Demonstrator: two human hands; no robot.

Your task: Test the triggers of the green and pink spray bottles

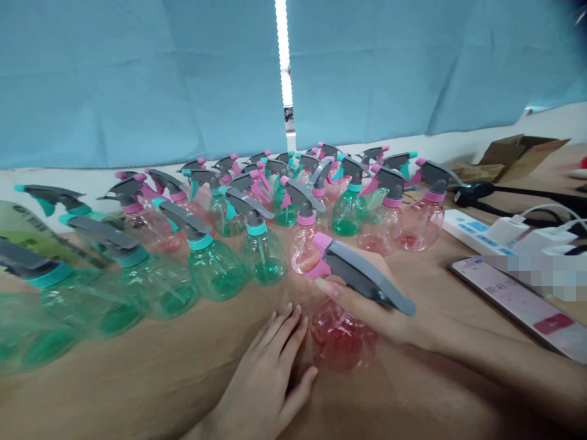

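A pink spray bottle (343, 336) with a grey and pink trigger head stands near me on the wooden table (165, 391). My right hand (371, 293) is wrapped round its neck, fingers near the pink trigger. Just left of this bottle, my left hand (273, 360) lies flat on the table with its fingers stretched out, holding nothing. Beyond my hands stand many more spray bottles. The nearest are a green spray bottle (263, 260), another green spray bottle (215, 272) and a pink-collared spray bottle (303, 235). Coloured liquid sits low in them.
A phone (523, 305) lies at the right, beside a white power strip (477, 232) with plugs and cables. An open cardboard box (518, 159) is behind them. Blue cloth (137, 79) hangs at the back. More green bottles line the left side.
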